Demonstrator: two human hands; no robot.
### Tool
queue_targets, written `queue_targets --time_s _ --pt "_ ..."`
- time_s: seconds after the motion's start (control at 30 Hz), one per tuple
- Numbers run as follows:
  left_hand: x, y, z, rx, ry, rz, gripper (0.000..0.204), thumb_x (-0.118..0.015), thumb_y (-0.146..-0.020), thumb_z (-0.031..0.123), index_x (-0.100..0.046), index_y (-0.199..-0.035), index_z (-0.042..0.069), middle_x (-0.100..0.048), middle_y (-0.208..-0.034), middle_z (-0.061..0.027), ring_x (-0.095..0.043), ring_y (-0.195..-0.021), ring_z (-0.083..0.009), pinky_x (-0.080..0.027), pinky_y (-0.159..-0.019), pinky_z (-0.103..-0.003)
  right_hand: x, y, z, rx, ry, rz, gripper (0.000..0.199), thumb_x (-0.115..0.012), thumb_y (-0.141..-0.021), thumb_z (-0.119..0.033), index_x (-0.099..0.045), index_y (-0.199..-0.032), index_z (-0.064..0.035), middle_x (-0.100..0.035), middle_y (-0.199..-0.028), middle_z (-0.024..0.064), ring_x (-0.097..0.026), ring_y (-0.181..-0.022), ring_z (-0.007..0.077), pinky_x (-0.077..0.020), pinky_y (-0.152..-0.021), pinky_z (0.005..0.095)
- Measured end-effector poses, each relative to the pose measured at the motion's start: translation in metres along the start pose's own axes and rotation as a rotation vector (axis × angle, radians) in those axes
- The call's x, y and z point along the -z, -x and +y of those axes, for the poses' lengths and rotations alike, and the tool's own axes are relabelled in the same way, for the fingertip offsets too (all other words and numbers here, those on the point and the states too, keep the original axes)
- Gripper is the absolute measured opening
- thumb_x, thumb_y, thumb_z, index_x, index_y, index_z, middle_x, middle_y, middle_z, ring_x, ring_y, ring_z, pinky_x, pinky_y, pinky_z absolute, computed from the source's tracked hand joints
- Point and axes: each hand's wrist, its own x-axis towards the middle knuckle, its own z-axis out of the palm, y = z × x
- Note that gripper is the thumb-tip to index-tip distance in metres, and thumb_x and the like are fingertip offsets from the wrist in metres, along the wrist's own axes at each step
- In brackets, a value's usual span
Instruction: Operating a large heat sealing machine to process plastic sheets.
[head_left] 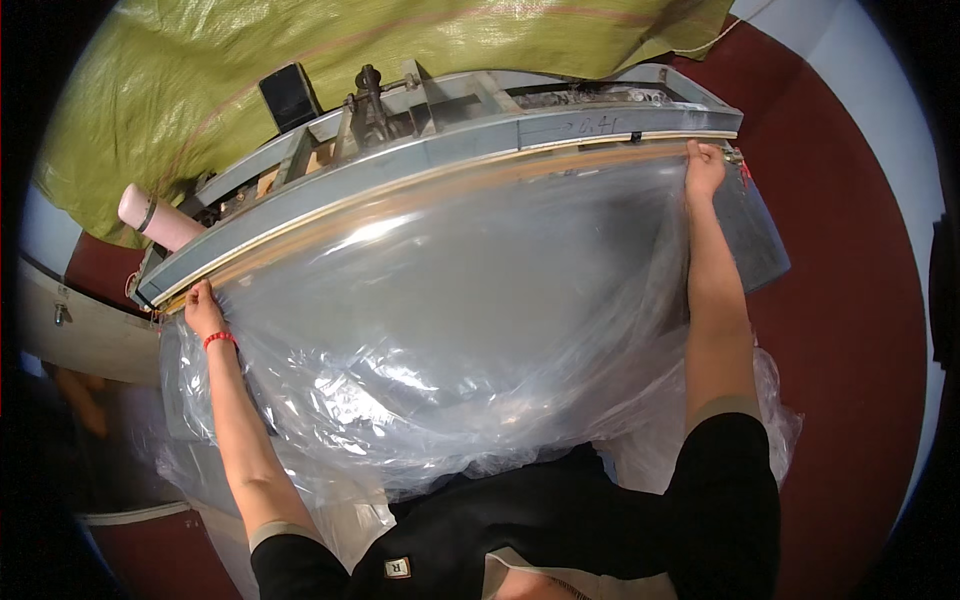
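A wide sheet of clear plastic film [430, 290] stretches between my hands, its far edge lying along the brownish sealing strip [440, 180] of a long grey metal machine [430, 150]. My left hand [203, 312] pinches the film's left corner at the strip's left end, a red bead bracelet on the wrist. At the other end, my right hand [704, 170] is closed on the film's right corner, close below the machine's bar. Toward my body the film sags in shiny, crumpled folds. The fingertips of both hands are partly hidden.
Behind the machine hangs a yellow-green woven sheet [400, 35]. A dark phone [289, 97] leans at the machine's back, and a pink bottle [160, 217] lies tilted at its left end. Dark red floor [830, 300] runs along the right, beside a pale wall.
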Motion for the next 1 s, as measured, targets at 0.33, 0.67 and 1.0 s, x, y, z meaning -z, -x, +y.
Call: queue_targets --time_s 0.33,0.67,1.0 --pt "-0.032 0.038 0.067 0.132 0.265 0.188 0.010 -0.044 -0.082 0.011 -0.049 -0.079 0.003 -0.051 -0.067 -0.0042 -0.048 -0.056 -0.0119 -0.044 -0.051 -0.025 0.001 0.005 -0.064 0.053 0.305 0.306 0.014 -0.057 -0.073 -0.012 -0.050 -0.080 -0.0020 -0.057 -0.081 0.0133 -0.056 -0.071 0.0229 -0.0446 -0.069 0.0310" --pt "0.001 0.058 0.101 0.027 0.069 -0.208 0.003 -0.049 -0.079 0.006 -0.047 -0.081 0.008 -0.046 -0.065 0.0027 -0.043 -0.055 -0.0051 -0.039 -0.052 -0.019 -0.046 0.087 -0.152 0.582 0.369 0.208 0.023 -0.057 -0.076 -0.017 -0.053 -0.091 0.0004 -0.054 -0.090 0.0135 -0.051 -0.086 0.0284 -0.0385 -0.079 0.0348" --pt "0.113 0.069 0.137 -0.377 -0.501 0.102 0.021 -0.060 -0.078 0.015 -0.052 -0.093 0.003 -0.057 -0.086 -0.0044 -0.053 -0.080 -0.0139 -0.041 -0.071 -0.023 -0.115 0.285 -0.216 0.432 0.042 -1.159 0.015 -0.061 -0.075 -0.016 -0.056 -0.071 -0.0022 -0.055 -0.062 0.0038 -0.053 -0.061 0.0133 -0.0429 -0.059 0.0262"
